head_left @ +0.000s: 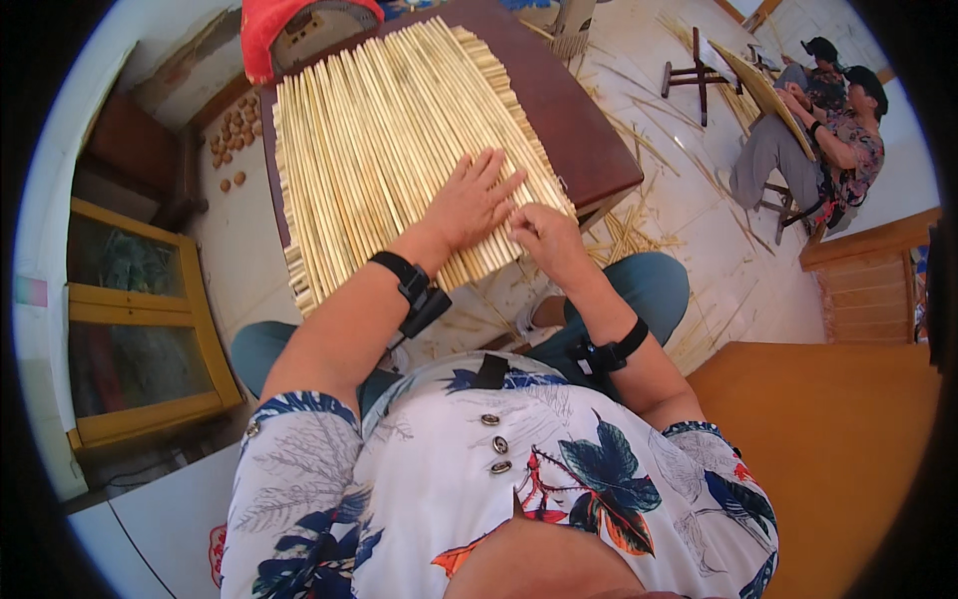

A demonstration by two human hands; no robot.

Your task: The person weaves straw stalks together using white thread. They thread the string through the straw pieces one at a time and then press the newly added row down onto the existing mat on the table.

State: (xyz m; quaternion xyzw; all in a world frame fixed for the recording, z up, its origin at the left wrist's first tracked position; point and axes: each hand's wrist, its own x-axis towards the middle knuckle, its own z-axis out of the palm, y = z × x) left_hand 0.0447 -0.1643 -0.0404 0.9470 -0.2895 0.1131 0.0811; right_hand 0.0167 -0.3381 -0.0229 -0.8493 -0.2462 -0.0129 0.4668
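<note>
A mat of pale straw-coloured stalks [369, 140], laid side by side, rests on a dark red-brown table [574, 130] and overhangs its near edge. My left hand [471, 200] lies flat on the mat near its right side, fingers stretched out. Close beside it, my right hand [547, 238] is closed at the mat's near right edge, thumb and fingers pressed together. Whatever is pinched there is too small to make out. Beneath the top layer, more stalks show along the far right side.
A red cloth [261, 45] sits at the table's far left. Loose stalks [639, 235] litter the floor on the right. Two other people sit there, the nearer person [853, 150] holding a flat board [768, 95]. At left stand a yellow-framed cabinet [145, 309] and several round brown things [238, 130].
</note>
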